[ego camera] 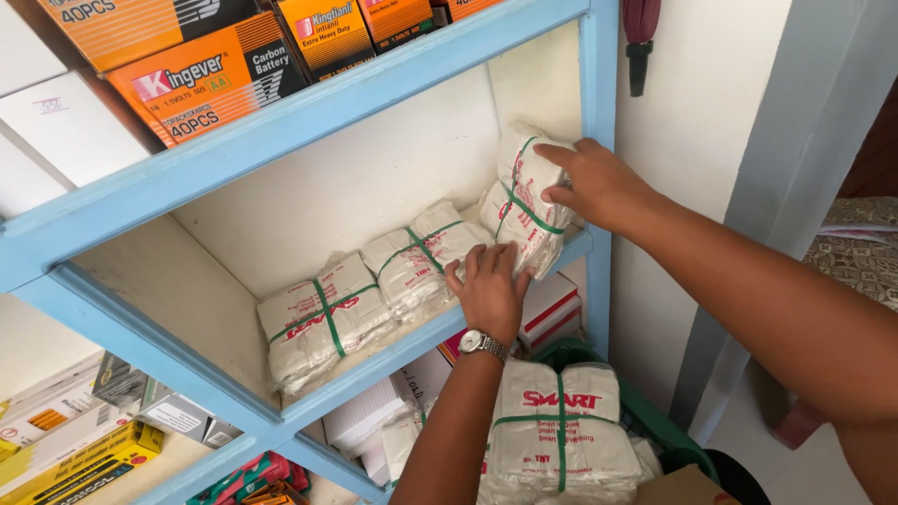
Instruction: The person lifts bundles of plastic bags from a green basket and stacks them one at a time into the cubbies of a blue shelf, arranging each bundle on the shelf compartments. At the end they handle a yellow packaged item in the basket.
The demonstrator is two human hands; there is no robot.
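Head view: fingers around tied bag bundle

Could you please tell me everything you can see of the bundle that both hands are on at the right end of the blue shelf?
The bundle is a stack of white plastic bags with red print, tied crosswise with green string. It stands tilted on edge against the shelf's right post. The right hand grips its top; the left hand presses its lower edge.
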